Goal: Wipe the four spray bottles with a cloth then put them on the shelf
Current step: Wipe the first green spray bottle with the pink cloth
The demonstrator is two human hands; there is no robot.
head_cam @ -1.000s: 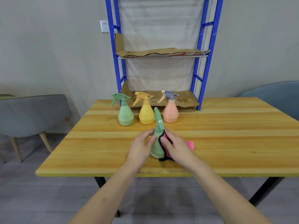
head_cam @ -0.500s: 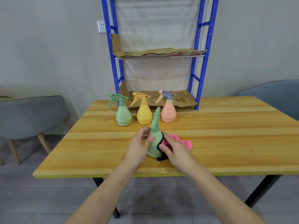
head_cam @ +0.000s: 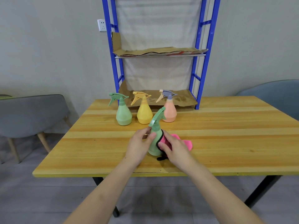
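Over yellow wooden table, has tipped pale green plastic spray bottle, gripped in left hand, toward right hand clutching pink cloth; first wipe unfinished.

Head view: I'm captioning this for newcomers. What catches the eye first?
At the table's near middle, the left hand grips a tilted green bottle while the right hand presses a pink cloth to it. Behind them stand a second green bottle, a yellow bottle and a peach bottle in a row, before a blue shelf.
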